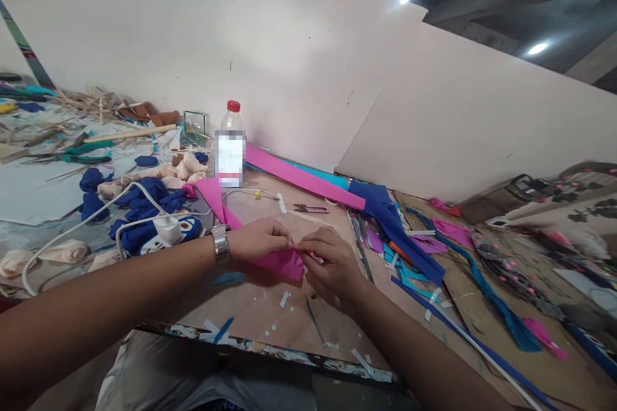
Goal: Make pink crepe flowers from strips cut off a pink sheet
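Observation:
A long pink fabric strip runs from beside the bottle down to my hands over the board. My left hand, with a metal watch at the wrist, pinches the strip's upper edge near its end. Fingertip to fingertip with it, my right hand is closed on the same end of the strip. The strip's far end passes behind my left wrist and ends in a bunched pink knot. Thread snips lie on the board just beyond my hands.
A red-capped bottle stands behind a white cable and a power strip. Dark blue fabric flowers and cream ones lie to the left, near green-handled pliers. Blue strips and scraps cover the right.

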Demonstrator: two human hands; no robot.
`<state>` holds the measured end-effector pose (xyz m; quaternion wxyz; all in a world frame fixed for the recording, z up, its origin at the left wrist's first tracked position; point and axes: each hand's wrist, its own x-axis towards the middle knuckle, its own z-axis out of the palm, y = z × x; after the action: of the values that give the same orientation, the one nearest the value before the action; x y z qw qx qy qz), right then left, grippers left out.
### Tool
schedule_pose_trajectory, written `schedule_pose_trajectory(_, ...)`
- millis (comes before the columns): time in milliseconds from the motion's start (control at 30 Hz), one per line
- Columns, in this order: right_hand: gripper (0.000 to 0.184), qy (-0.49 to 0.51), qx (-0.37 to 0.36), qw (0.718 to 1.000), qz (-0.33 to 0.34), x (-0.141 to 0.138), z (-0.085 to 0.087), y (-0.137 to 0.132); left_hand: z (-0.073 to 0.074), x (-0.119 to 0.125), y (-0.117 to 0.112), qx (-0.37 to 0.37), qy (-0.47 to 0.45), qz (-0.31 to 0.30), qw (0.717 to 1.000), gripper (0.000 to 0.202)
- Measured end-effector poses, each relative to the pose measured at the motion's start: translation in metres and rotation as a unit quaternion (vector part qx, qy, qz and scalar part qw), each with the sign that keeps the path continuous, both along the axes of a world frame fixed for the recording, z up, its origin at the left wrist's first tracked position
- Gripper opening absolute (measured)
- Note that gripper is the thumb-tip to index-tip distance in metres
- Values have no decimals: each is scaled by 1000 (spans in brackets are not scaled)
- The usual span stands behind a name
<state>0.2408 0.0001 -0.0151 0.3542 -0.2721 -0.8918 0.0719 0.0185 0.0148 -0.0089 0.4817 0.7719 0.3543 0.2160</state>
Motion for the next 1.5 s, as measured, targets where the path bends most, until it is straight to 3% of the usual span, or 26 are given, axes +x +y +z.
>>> schedule_pose_trajectory(133,15,4,-12,1000,-6,0,2,-1,0,0,0,13,-10,-8,1000,38)
schedule_pose_trajectory(533,5,-2,-34,998,-51,-1,2,-2,4,3,-8,122,40,47,991,32)
schedule_pose_trajectory(733,6,-14,-55,996,-67,-2,1,-4,3,4,-11,162,56,46,984,32)
schedule_pose_trajectory(1000,8,-29,-86,993,-70,-2,-1,-4,2,7,-17,303,181,73,933,29)
schedule_pose_trajectory(1133,10,-34,-104,991,-74,-3,0,-5,-1,9,-18,333,223,78,913,31)
schedule_pose_trajectory(1500,8,-19,-129,988,-87,-5,-3,-9,-3,9,-19,351,214,52,910,34)
